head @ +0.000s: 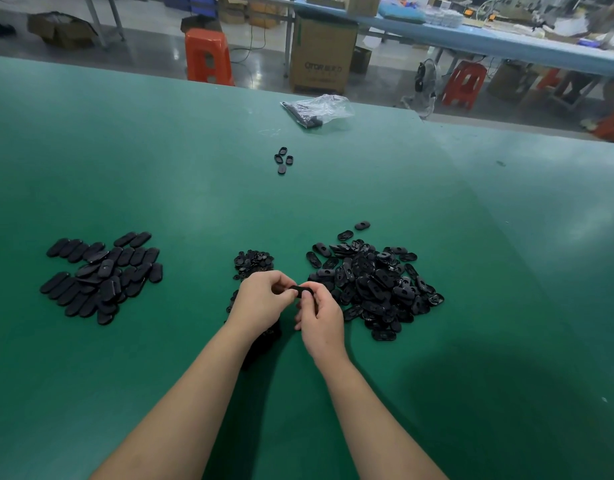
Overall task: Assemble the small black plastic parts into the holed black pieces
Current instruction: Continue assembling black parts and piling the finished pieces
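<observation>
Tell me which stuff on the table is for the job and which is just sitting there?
For the job: left hand, right hand, oval piece they hold, pile of holed pieces, heap of small parts, pile of finished ovals.

Just there: plastic bag, orange stool, cardboard box.

Faint dark lettering, not clearly legible, on the cardboard box [322, 53].

Three heaps of black plastic parts lie on the green table [333, 188]: one of smooth oval black pieces [101, 277] at the left, one of small black plastic parts [253, 263] in the middle, one of holed black oval pieces [371, 282] at the right, each too many to count. Four loose black oval pieces [283, 160] sit farther back. One clear plastic bag [319, 109] lies beyond them. Two hands pinch one black piece [301, 292] between them.
</observation>
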The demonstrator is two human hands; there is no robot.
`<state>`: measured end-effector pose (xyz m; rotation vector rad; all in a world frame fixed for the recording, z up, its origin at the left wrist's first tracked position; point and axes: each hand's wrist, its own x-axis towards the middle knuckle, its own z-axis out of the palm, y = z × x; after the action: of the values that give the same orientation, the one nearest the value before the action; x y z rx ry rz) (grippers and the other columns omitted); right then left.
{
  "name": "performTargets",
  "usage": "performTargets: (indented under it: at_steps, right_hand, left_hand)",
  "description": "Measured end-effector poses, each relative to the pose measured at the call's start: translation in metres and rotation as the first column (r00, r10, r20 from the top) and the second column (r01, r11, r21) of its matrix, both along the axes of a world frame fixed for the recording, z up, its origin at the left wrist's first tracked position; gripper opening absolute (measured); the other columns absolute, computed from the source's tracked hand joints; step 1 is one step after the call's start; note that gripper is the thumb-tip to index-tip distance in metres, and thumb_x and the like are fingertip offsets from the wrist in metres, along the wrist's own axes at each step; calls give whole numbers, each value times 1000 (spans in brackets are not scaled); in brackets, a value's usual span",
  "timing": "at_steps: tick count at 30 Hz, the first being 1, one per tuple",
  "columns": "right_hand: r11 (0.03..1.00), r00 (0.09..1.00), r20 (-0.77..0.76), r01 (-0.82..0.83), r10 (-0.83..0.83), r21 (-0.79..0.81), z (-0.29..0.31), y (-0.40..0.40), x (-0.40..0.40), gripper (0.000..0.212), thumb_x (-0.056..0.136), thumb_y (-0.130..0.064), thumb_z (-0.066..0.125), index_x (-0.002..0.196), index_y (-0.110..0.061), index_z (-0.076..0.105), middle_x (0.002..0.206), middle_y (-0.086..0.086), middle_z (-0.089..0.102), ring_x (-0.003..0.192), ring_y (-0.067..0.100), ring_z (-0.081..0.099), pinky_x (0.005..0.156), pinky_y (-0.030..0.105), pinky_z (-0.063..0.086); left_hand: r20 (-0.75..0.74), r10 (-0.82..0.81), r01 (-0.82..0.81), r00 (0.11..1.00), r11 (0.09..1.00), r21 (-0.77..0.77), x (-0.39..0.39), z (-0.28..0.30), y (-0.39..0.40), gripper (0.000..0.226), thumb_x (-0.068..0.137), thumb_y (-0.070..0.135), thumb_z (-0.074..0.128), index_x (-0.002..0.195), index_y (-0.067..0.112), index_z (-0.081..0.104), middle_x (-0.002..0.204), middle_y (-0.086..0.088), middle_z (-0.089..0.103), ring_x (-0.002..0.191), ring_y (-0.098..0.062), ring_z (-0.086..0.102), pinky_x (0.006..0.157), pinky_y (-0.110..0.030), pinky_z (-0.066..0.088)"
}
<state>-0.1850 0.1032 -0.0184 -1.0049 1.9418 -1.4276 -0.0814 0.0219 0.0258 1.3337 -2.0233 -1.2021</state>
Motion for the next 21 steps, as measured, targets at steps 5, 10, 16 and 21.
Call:
performTargets:
  at_steps: [5, 10, 16, 21]
  right_hand:
    - [1000, 1000, 16, 14, -14, 2, -2, 0, -1, 21, 103, -18, 49, 104, -34, 64, 76, -11, 68, 56, 8, 62, 55, 31, 56]
    - [999, 997, 72, 37, -34, -39, -1, 0, -3, 24, 102, -16, 53, 99, -36, 66, 72, -8, 68, 52, 7, 55, 53, 28, 51]
    - [998, 994, 111, 30, -23, -59, 1, 1, -2, 20, 101, -17, 57, 98, -34, 67, 74, -6, 69, 57, 6, 56, 52, 26, 51]
    - [998, 996, 85, 34, -30, -50, 2, 2, -2, 20, 101, -19, 57, 96, -38, 64, 74, -8, 68, 57, 7, 56, 51, 29, 53]
  left_hand:
    - [9, 44, -44, 999, 999, -12, -3, 0, 4, 14, 82, 19, 74, 73, 28, 70, 70, 12, 71, 69, -4, 64, 61, -20, 44]
    - [43, 55, -52, 998, 996, -69, -9, 4, 9, 7, 83, 20, 72, 77, 24, 70, 71, 11, 68, 68, -2, 60, 59, -18, 40]
    - [59, 63, -57, 996, 994, -91, -10, 6, 11, 6, 82, 20, 72, 77, 23, 70, 71, 11, 67, 67, -2, 59, 58, -16, 39]
    - [45, 28, -23, 999, 993, -112, -8, 5, 11, 5, 87, 18, 70, 84, 22, 72, 74, 13, 67, 69, 1, 59, 59, -12, 40]
